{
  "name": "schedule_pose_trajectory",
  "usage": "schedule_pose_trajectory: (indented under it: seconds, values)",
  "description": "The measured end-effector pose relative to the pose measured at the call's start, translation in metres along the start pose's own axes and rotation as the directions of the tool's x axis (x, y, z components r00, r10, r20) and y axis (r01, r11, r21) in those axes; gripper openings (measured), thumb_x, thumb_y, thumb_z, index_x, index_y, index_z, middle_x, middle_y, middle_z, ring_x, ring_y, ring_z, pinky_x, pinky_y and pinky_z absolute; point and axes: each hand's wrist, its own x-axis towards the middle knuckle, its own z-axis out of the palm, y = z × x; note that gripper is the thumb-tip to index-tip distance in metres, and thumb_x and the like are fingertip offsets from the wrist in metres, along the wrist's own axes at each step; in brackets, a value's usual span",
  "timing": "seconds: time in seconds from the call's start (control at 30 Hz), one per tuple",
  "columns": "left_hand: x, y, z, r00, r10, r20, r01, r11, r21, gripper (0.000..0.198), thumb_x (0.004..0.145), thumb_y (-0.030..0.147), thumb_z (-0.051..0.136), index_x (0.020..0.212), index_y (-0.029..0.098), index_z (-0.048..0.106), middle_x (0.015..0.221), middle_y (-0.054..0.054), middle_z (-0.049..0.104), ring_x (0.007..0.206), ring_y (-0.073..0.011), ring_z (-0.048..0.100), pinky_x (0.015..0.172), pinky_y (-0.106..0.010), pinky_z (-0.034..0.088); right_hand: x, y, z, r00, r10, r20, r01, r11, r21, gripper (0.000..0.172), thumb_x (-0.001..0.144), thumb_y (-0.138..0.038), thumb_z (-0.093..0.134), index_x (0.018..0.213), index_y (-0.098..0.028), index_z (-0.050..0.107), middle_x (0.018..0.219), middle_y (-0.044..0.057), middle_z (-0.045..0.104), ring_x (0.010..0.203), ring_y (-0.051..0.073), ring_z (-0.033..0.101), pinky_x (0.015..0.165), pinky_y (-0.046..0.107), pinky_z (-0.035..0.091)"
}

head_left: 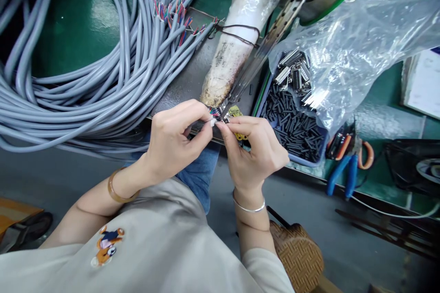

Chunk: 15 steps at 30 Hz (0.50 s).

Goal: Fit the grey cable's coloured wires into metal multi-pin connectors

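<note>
My left hand (177, 135) and my right hand (256, 149) meet at the edge of the green bench, fingers pinched together. Between the fingertips sits the stripped end of a cable with thin coloured wires (216, 112) showing. The left thumb and forefinger press the wire end; the right fingers close on something small beside a yellow part (237, 112). A metal strip (268, 41) slants down from the upper right to the same spot, beside a wrapped white cylinder (237, 36).
A big bundle of grey cables (85, 87) with stripped coloured ends fills the left. A blue tray (311, 161) of black sleeves and metal connectors (294, 73) lies right of my hands, under a clear plastic bag (360, 41). Blue and orange pliers (347, 162) lie further right.
</note>
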Motion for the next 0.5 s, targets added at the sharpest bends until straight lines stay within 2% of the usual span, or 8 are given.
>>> schedule_pose_trajectory:
  seconds: [0.23,0.5]
  values:
    - [-0.005,-0.003,-0.001,0.996,-0.044,0.075,0.044,0.999,-0.001,0.014,0.085,0.01,0.063,0.074,0.017,0.062,0.075,0.0,0.071,0.051,-0.0062,0.043,0.051,-0.022,0.038,-0.008,0.002,-0.003,0.997,-0.061,0.054,0.063,0.997,-0.035,0.016,0.089,-0.015,0.075,0.089,-0.022,0.06,0.084,-0.001,0.075,0.073,0.011,0.072,0.068,0.022,0.055]
    - [-0.009,-0.003,-0.002,0.996,-0.022,0.092,0.023,1.0,-0.003,0.015,0.085,0.008,0.062,0.074,0.017,0.062,0.075,0.0,0.071,0.052,-0.0066,0.045,0.052,-0.023,0.037,-0.012,0.001,-0.005,0.992,-0.121,0.047,0.126,0.985,-0.117,0.016,0.092,-0.016,0.073,0.089,-0.023,0.058,0.084,-0.001,0.077,0.071,0.01,0.072,0.065,0.02,0.055]
